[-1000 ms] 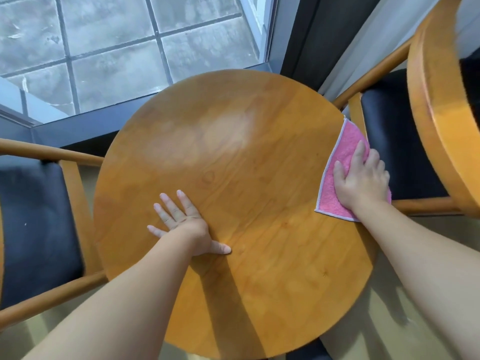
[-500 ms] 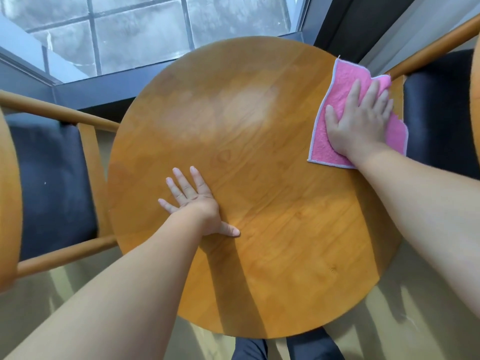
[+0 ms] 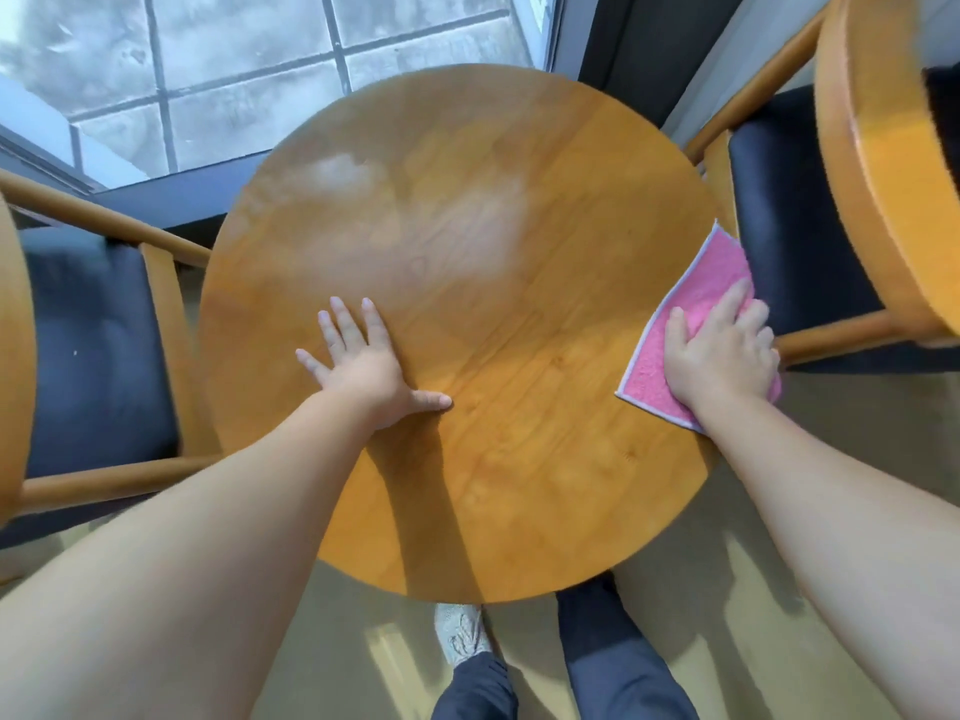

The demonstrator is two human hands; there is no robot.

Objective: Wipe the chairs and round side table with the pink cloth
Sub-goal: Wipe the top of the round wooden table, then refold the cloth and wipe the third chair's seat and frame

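Observation:
The round wooden side table fills the middle of the view. My left hand lies flat on its top, fingers spread, left of centre. At the table's right edge the pink cloth lies partly over the rim. My right hand presses it down with straight fingers. A wooden chair with a dark seat stands to the left of the table. Another wooden chair with a dark seat stands to the right, its curved backrest at the top right.
A large window with a dark sill runs behind the table, looking onto grey tiles outside. My legs and one shoe stand on the light floor below the table's near edge. Both chairs sit close against the table.
My right hand has slid the pink cloth from the far right part of the tabletop back toward me along the right edge. My left hand has stayed flat on the table.

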